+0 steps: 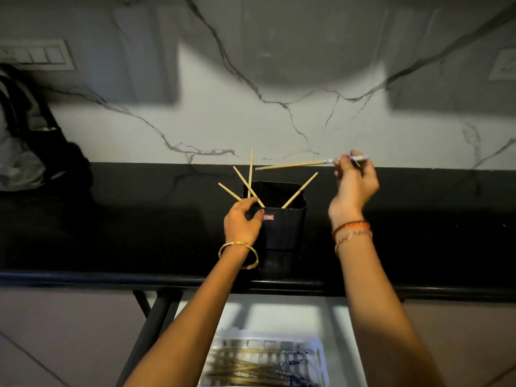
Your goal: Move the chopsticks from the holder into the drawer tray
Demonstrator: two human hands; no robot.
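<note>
Marble wall [279,79] w/ dark veins, far side. Black table [111,219] spans the width below it. Dark bag [33,129] at far left on table. Open drawer at near centre holds a white slotted tray [317,356] w/ several chopsticks lying inside, blurred. Black holder [282,227], square, upright at table centre, small label on near wall; four chopsticks [300,189] lean in it, fanned out. Left hand [243,222] grips holder's left near rim, fingers curled. Right hand [354,185], raised right of holder, pinches one chopstick [293,164] by its patterned end; stick approx. horizontal, tip pointing left above holder.
</note>
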